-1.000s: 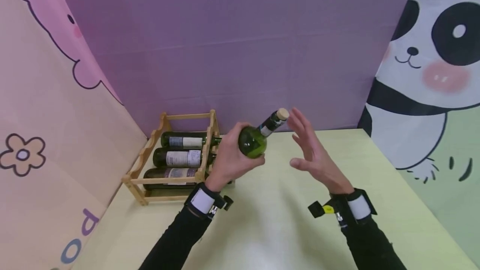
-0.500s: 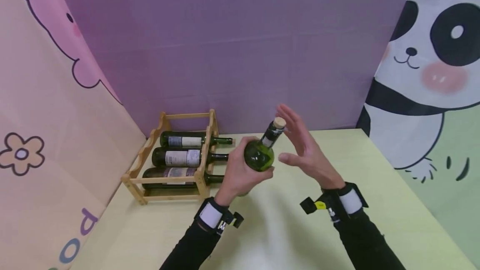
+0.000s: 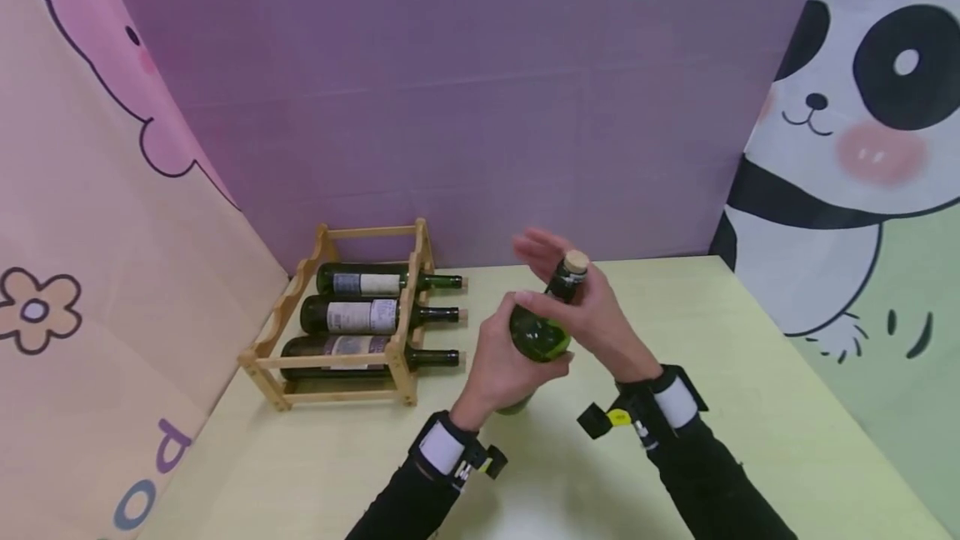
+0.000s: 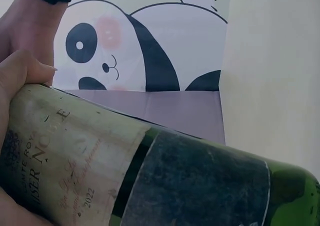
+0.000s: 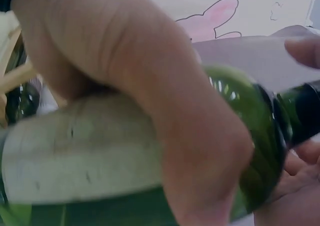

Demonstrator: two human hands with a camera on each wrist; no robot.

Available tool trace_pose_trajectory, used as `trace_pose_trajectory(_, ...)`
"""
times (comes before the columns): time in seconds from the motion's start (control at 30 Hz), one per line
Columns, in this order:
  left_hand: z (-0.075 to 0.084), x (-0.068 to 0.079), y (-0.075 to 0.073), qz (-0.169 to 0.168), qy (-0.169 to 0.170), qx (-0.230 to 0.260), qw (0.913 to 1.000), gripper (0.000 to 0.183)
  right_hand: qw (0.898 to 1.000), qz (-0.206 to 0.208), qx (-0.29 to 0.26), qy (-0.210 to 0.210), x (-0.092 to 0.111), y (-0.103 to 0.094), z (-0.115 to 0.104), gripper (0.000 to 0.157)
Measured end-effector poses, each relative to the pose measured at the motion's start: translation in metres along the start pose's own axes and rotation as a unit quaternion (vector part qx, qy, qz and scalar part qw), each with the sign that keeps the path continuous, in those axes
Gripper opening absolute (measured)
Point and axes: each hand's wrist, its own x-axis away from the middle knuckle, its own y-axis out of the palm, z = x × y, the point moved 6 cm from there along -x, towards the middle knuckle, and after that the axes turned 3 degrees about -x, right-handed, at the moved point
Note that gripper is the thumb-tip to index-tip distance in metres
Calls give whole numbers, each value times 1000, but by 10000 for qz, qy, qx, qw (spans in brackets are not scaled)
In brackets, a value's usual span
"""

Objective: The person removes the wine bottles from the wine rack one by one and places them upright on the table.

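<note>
A green corked wine bottle [image 3: 537, 337] is held tilted above the table, its neck and cork [image 3: 576, 262] pointing up and away. My left hand [image 3: 512, 361] grips the bottle's body, thumb and fingers wrapped around it. The left wrist view shows its pale label [image 4: 75, 156] dated 2022 and a dark second label [image 4: 195, 181]. My right hand [image 3: 600, 319] is at the neck, which lies between its thumb and extended fingers. In the right wrist view, my left hand [image 5: 150, 86] covers much of the bottle, with the right thumb [image 5: 305, 51] near the neck.
To the left on the pale table [image 3: 315, 473] stands a wooden wine rack [image 3: 400, 369]. Three corked bottles lie in it, including a middle one [image 3: 360, 317], necks pointing right. A purple backdrop [image 3: 487, 107] closes off the back, and a panda-printed panel [image 3: 810, 273] the right side.
The left hand has brought the bottle rightward, away from the rack, tipping its neck more upright. My right hand has come leftward until its thumb and fingers are around the neck.
</note>
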Motion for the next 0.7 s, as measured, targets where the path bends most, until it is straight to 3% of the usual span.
trace_pose_trajectory(0.2, -1, 2, 7, -88, -75, -3, 9999, 82, 9995, 226, 58, 235, 2, 2, 3, 36)
trace_pose_trajectory(0.3, -2, 4, 10, -113, -191, -52, 9997, 85, 9991, 259, 58, 335, 3, 3, 6, 26)
trace_pose_trajectory(0.53, -6, 5, 15, -233, -327, 138, 9991, 81, 9944, 814, 382, 560, 8, -3, 11, 27)
trace_pose_trajectory(0.7, -8, 6, 19, -357, -404, 210, 9983, 71, 9925, 1031, 552, 364, 9, -6, 12, 40)
